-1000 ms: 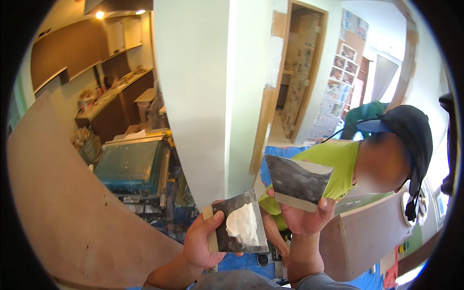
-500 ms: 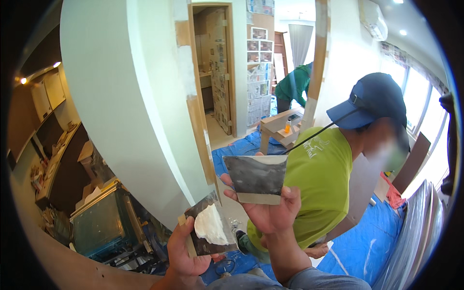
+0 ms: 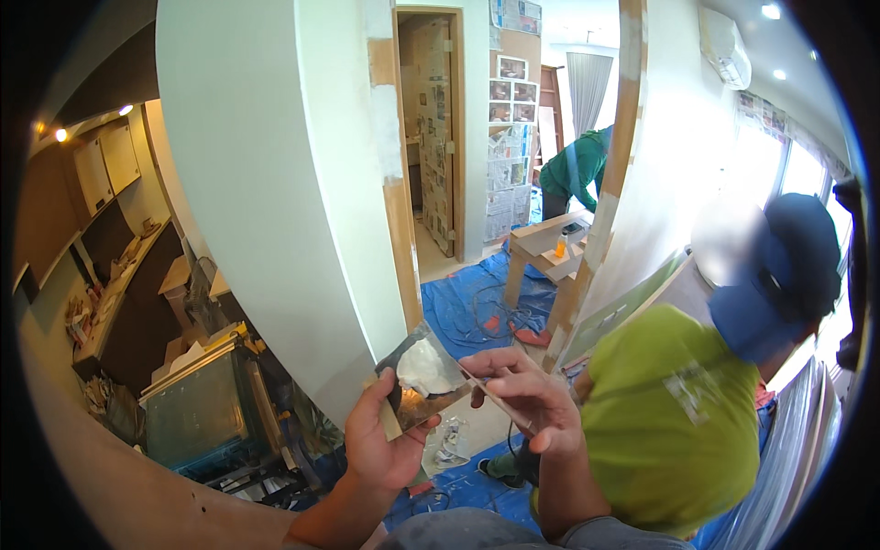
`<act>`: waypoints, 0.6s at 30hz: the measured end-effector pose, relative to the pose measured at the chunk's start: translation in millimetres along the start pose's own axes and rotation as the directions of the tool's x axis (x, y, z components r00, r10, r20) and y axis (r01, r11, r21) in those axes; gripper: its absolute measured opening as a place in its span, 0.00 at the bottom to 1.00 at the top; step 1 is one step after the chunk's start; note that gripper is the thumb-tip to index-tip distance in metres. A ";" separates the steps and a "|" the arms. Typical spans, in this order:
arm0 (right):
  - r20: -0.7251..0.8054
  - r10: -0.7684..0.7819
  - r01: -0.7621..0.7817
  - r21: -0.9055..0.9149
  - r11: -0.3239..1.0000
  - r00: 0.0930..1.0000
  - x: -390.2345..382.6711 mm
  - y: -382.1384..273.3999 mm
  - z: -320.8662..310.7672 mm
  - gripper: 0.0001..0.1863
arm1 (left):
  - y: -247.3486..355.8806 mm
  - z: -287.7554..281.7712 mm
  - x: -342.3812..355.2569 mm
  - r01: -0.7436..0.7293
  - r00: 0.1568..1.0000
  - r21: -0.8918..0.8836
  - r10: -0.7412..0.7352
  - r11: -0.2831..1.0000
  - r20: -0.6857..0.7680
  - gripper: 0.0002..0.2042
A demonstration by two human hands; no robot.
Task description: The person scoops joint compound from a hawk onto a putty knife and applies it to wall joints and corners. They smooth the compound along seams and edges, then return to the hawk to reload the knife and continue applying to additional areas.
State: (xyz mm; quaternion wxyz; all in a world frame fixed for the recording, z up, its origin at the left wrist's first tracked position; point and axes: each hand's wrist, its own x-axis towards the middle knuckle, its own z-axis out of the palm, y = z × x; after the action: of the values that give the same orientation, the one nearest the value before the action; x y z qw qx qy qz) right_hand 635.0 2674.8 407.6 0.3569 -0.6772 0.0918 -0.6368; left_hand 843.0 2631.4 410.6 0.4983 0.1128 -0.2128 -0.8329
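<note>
**Room under renovation: white paste on the left scraper**

Blue sheeting covers much of the floor beyond a pale wall, and a kitchen counter with clutter along it curves away at far left. Past the wall, a door is pasted over with printed paper.

The step in hand appears to be working the paste between two flat scrapers, ahead of the wall. The paste sits in one thick heap on the upper face of the left scraper, which is tilted and held low before the body. The next move, as I judge it, calls for a steady left plate and a shallow, even angle of the other edge against it.

The left hand is closed around the scraper's near side, thumb along the top and fingers curled beneath. The right hand is half-curled, its fingers and thumb well apart on either side of the right scraper, which shows nearly edge-on. That edge comes right up beside the left plate; whether they touch, I cannot tell.

A person in a lime-green shirt bends just beyond the right hand, leaving little elbow room there.
</note>
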 end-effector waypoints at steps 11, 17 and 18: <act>-0.017 0.244 -0.190 -0.682 0.707 0.970 16.9 -25.5 -27.3 0.28 | 1.0 -18.0 2.9 0.157 0.978 0.074 -0.166 0.985 0.126 0.17; 0.012 0.376 -0.213 -0.807 0.551 0.927 36.2 -52.9 -46.4 0.25 | 13.6 -17.0 -1.2 0.228 0.950 0.000 -0.222 0.974 0.220 0.20; 0.046 0.336 -0.192 -0.745 0.639 0.941 43.9 -62.1 -48.5 0.25 | 16.1 -14.9 -1.7 0.189 0.964 0.099 -0.204 0.977 0.169 0.20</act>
State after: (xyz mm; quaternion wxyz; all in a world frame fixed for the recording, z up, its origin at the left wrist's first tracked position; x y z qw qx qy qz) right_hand 577.0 2676.9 476.7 0.1531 -0.7964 0.4035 -0.4238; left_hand 862.3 2622.7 404.9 0.3871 0.0786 -0.2781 -0.8755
